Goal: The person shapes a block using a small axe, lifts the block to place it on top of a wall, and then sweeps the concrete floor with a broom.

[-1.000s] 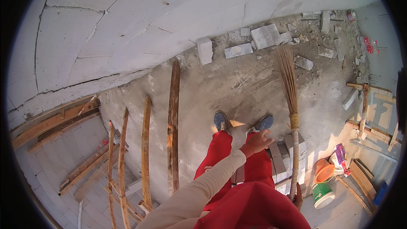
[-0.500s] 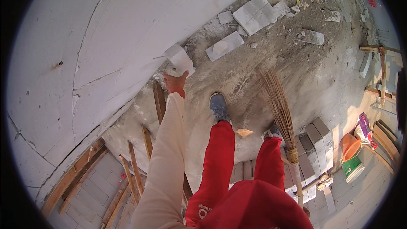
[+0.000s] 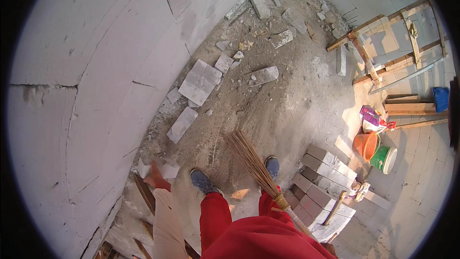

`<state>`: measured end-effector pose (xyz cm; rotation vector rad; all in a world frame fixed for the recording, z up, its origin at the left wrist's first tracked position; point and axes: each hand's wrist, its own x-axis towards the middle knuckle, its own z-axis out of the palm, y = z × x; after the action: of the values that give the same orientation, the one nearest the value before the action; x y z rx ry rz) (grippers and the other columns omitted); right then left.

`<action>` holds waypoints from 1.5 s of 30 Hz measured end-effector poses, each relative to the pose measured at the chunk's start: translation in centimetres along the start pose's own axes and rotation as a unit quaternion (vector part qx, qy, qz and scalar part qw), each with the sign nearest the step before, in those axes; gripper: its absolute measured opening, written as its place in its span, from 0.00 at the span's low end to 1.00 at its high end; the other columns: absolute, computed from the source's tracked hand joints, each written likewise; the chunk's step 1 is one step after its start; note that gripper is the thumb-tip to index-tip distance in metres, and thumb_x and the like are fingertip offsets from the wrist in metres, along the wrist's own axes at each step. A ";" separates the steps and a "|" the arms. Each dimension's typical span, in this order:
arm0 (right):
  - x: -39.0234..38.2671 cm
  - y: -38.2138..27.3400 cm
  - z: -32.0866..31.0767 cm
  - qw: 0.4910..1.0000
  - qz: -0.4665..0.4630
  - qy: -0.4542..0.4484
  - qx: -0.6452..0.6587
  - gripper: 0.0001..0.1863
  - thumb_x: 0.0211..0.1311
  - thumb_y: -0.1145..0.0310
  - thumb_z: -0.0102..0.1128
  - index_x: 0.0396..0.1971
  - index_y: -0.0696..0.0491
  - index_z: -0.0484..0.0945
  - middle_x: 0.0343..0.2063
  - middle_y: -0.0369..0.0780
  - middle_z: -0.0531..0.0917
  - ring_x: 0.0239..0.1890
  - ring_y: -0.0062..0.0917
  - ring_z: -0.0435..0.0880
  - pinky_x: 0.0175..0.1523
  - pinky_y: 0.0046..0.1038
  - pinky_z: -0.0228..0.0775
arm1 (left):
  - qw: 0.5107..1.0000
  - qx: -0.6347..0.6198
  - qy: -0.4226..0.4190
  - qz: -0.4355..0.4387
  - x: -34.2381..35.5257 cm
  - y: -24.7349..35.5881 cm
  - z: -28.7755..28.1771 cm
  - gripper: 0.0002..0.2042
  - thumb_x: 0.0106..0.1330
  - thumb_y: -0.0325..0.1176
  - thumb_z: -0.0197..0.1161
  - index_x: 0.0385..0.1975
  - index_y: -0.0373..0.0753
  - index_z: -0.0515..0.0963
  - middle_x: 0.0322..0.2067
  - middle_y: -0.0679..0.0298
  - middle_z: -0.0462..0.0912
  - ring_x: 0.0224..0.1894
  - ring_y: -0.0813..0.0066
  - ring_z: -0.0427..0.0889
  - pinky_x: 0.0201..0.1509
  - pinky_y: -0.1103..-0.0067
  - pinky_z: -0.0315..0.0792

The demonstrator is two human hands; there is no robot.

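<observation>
At the foot of the left wall, my left hand is closed on a white block piece. Parts of that block show on both sides of my fingers. My right hand is out of view. A stick broom slants across the floor in front of my legs, bristles forward. Its pale handle runs back under my red clothing, so whatever holds it is hidden. Ahead of my left hand lie a single pale block and a larger pale block.
Rubble and broken block pieces litter the dusty floor ahead. Stacked grey blocks stand to my right, with an orange bucket and a green-and-white bucket beyond. Wooden planks lie near my left arm; a timber frame leans at far right.
My view has swung right, bringing the timber frame and buckets further in. My left hand has gone from the block's near end to across its middle. The broom's bristles now point more leftward.
</observation>
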<state>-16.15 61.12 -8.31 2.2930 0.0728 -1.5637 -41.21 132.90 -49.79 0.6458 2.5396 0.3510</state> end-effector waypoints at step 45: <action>0.6 0.2 4.3 0.989 0.040 -0.128 0.068 0.30 0.70 0.41 0.51 0.43 0.55 0.86 0.42 0.56 0.87 0.50 0.55 0.85 0.53 0.51 0.77 | 0.834 0.007 -0.544 0.093 -33.0 13.5 11.7 0.32 0.55 0.48 0.79 0.52 0.32 0.78 0.44 0.56 0.83 0.40 0.65 0.84 0.40 0.68 0.83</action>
<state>-19.73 59.45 -10.15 2.1427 -0.1952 -1.8561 -4.71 129.24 -41.78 0.7922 1.3856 -0.0108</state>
